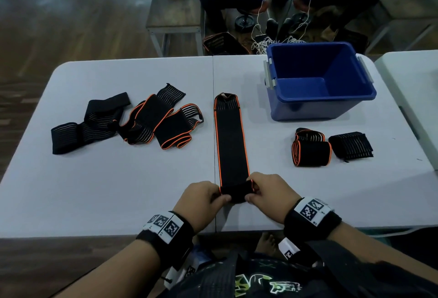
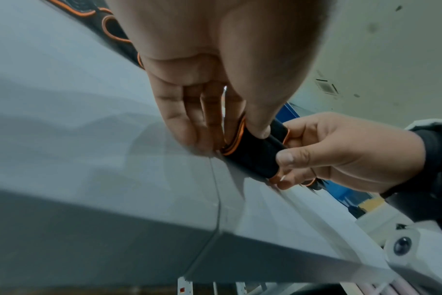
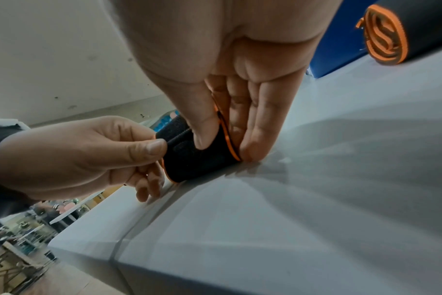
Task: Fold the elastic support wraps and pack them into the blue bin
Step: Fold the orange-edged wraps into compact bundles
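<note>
A long black wrap with orange edging (image 1: 231,141) lies stretched away from me down the middle of the white table (image 1: 106,191). Its near end is turned over into a small roll (image 2: 253,153) (image 3: 197,159). My left hand (image 1: 201,200) pinches the roll's left side, thumb on top (image 2: 257,127). My right hand (image 1: 267,193) pinches its right side, thumb on top (image 3: 202,137). The blue bin (image 1: 320,81) stands empty at the far right. Two rolled wraps (image 1: 310,148) (image 1: 352,145) sit in front of it.
A heap of unfolded black wraps (image 1: 123,122), some orange-edged, lies at the table's left. A second white table (image 1: 412,79) adjoins on the right. Beyond the far edge are a wooden bench (image 1: 175,8), a dark basket (image 1: 222,42), cables and seated people.
</note>
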Available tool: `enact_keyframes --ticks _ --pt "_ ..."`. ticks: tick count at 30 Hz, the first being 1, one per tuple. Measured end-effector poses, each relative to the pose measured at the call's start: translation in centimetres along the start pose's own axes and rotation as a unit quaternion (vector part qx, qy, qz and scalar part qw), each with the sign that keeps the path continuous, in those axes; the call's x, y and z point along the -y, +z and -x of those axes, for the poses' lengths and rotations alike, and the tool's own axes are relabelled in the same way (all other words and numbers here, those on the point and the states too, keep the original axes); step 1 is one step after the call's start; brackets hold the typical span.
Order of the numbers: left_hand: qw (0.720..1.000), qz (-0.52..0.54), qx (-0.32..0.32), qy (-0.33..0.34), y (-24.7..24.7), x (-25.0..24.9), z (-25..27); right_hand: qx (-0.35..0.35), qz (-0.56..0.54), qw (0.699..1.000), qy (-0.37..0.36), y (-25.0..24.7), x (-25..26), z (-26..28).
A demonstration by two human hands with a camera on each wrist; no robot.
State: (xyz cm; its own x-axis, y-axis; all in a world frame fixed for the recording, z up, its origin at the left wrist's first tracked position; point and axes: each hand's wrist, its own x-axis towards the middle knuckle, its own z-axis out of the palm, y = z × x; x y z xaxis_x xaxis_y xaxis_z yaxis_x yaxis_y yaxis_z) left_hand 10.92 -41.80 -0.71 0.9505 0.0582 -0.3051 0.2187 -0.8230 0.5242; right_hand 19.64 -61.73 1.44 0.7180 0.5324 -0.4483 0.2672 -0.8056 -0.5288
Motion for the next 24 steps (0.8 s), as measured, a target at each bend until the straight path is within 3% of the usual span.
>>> enact_keyframes --ticks 4,9,19,24 --pt "0.999 0.018 -0.02 -0.045 -0.3 -0.5 -1.2 -0.002 -0.053 0.997 0.049 0.0 -0.3 -1.0" --pt "0.996 0.019 -0.002 -0.083 -0.7 -0.8 -2.3 0.013 -0.086 0.993 0.082 0.0 -0.2 -1.6" --pt "0.997 -0.041 0.033 -0.054 -1.8 -1.8 -3.0 -0.004 -0.045 0.998 0.048 0.1 0.2 -1.2" --pt "0.996 -0.084 -0.019 -0.002 -2.1 -1.8 -3.2 0.008 0.007 1.0 0.023 -0.5 0.6 -1.3"
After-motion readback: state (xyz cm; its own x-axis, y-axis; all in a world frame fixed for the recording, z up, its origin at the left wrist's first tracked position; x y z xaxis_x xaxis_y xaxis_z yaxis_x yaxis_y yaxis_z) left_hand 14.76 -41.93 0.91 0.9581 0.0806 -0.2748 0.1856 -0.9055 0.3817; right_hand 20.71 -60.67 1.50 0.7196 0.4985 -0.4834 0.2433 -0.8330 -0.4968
